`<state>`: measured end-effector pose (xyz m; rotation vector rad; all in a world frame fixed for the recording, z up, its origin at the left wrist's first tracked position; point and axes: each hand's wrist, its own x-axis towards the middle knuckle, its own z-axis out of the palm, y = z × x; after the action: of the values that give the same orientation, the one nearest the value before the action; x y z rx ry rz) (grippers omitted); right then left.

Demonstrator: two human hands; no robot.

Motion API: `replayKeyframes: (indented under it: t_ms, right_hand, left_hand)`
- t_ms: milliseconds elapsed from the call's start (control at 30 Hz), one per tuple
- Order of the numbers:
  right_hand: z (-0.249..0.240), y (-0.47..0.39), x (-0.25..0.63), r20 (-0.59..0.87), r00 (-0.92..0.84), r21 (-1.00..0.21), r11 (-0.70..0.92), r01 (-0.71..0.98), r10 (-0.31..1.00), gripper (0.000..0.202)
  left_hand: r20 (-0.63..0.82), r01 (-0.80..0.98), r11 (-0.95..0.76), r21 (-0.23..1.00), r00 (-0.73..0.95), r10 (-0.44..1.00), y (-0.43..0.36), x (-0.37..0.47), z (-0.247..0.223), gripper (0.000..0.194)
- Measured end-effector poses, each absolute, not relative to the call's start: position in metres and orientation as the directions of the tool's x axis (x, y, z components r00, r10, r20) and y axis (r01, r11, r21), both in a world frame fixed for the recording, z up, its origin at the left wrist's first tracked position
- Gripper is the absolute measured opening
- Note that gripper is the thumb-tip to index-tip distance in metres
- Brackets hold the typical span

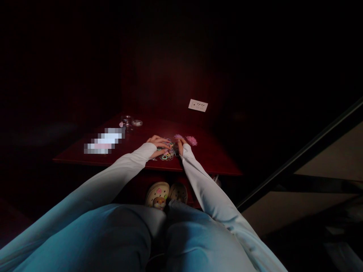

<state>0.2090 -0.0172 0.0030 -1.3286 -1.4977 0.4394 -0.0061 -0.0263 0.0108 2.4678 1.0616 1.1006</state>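
A pile of small multicoloured loops (168,154) lies near the front edge of the dark red table (136,155). My left hand (158,144) rests over the pile's left side, its fingers spread apart. On the right side of the pile, my right hand (180,145) has its fingers close together by a small purple heap (178,136); whether anything is between them is too small to tell. Just right of that hand sits a separate pink heap (191,141).
A clear jar (127,121) and a round lid (137,123) stand at the back left. A bright blurred-out object (106,141) lies on the left. A white socket panel (198,105) is on the wall behind. Shoes (159,194) show below the table edge.
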Motion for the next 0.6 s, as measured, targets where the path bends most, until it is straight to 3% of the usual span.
replayKeyframes:
  t_ms: [133, 300, 600]
  right_hand:
    - [0.005, -0.013, 0.216, 0.352, 0.216, -0.897, 0.263, 0.356, 0.911, 0.034]
    - [-0.001, -0.006, 0.217, 0.357, 0.184, -0.919, 0.31, 0.241, 0.916, 0.029]
    - [-0.009, -0.003, 0.224, 0.356, 0.096, -0.908, 0.319, 0.273, 0.93, 0.015]
  left_hand:
    - [0.514, 0.489, -0.784, 0.382, 0.593, 0.62, -0.032, -0.001, 0.008, 0.026]
    - [0.465, 0.578, -0.746, 0.331, 0.587, 0.662, -0.029, -0.001, 0.006, 0.028]
    - [0.476, 0.649, -0.644, 0.405, 0.452, 0.755, -0.014, -0.003, -0.008, 0.027]
